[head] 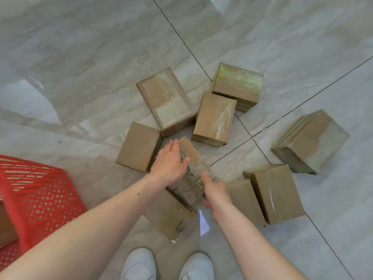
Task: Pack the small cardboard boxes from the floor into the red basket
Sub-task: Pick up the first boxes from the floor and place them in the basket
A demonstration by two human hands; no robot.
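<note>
Several small taped cardboard boxes lie scattered on the grey tiled floor. Both hands are at one box (191, 178) in the middle, wrapped in crinkled clear tape. My left hand (169, 160) lies flat on its left side with straight fingers. My right hand (215, 190) holds its right side, thumb on top. Other boxes lie close around it: one to the left (139, 146), one below it (167, 215), two to the right (276, 193). The red basket (38, 195) stands at the left edge with a cardboard box (6, 225) inside.
More boxes lie farther off: three at the top (167, 100), (215, 118), (238, 85) and one at the right (310, 140). My white shoes (167, 265) stand at the bottom centre. Bare floor stretches to the upper left.
</note>
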